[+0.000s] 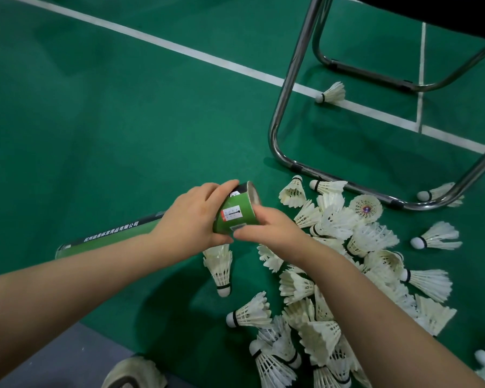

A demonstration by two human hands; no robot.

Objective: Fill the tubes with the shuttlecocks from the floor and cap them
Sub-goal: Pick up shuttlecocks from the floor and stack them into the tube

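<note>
A green and black shuttlecock tube [237,214] is held tilted above the floor, its open mouth pointing up and to the right. My left hand [192,217] wraps its upper side. My right hand [272,228] pinches its lower edge from the right. Whether the tube holds shuttlecocks cannot be seen. A second green tube [109,233] lies on the floor behind my left forearm. A pile of white feather shuttlecocks [347,264] spreads over the floor to the right and below my hands. One shuttlecock [220,268] lies just under the tube.
A chrome chair frame [289,93] stands on the green court floor [95,121] at the upper right, with stray shuttlecocks [332,93] around its legs. White court lines cross the floor. My shoe [132,373] shows at the bottom edge.
</note>
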